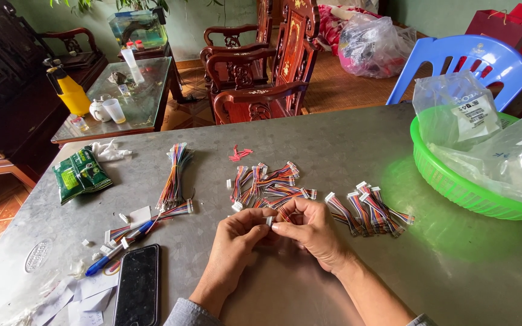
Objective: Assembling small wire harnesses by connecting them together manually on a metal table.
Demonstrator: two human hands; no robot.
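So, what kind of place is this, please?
Probably a home room used for piecework. Carved wooden chairs and a glass tea table stand behind a metal table, where both hands work among small wire harnesses.

Open tabletop (309, 290) near the front edge, right of the phone (137, 284). Blocked ahead by a wire pile (270, 184), at right by more wires (367, 208) and a green basket (454, 187). Crowded at left: pen (119, 247), paper scraps (83, 299), wire bundle (173, 175). Bare beyond the piles.
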